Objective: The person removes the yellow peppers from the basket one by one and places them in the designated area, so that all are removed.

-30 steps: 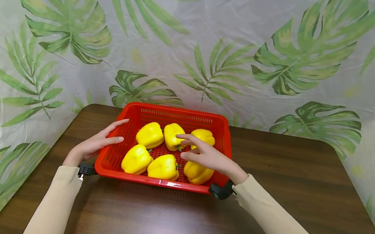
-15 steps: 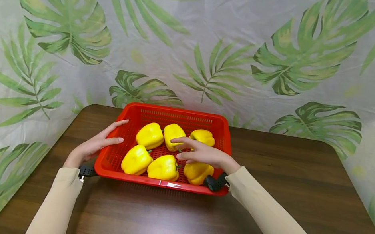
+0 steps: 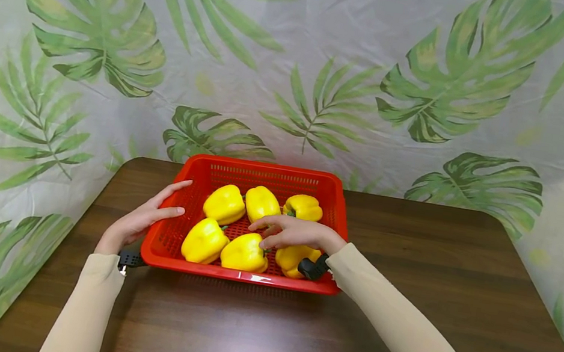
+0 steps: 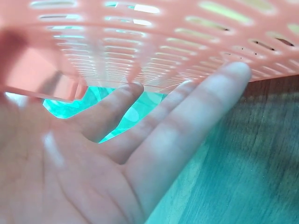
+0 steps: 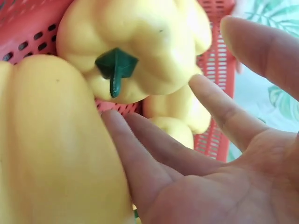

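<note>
Peppers [image 3: 245, 252] lie in the red basket [image 3: 192, 266], the left hand [image 3: 141, 217] spread at its side; the right hand [image 3: 302, 234], fingers apart beside them, seems at the reaching step, gripping one calling for curled fingers

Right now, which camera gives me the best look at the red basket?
The head view: it frames the whole red basket, though yellow peppers, the left hand and right hand cover parts. The left wrist view shows only part of its slotted side, close up; the right wrist view, just perforated patches around peppers.
</note>
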